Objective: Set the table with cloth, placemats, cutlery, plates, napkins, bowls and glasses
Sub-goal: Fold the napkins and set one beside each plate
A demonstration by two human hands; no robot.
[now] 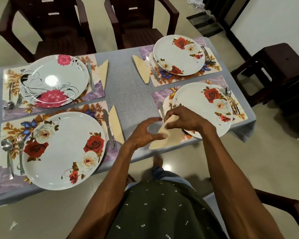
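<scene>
A grey cloth [128, 87] covers the table. Several floral placemats lie on it, each with a flowered plate, a knife, a spoon and a fork. Both hands hold a folded cream napkin [169, 140] at the near right placemat [160, 95], just left of its plate [200, 107]. My left hand [145, 133] pinches the napkin's lower part between thumb and fingers. My right hand [186, 119] grips its upper end beside the knife [161, 109]. Folded napkins lie by the near left plate [116, 125], the far left plate [104, 71] and the far right plate [141, 68].
Two dark brown chairs [47, 26] stand at the table's far side. A dark stool [281, 69] is to the right and another chair arm [286, 206] at the near right. The table's near edge runs just under my hands.
</scene>
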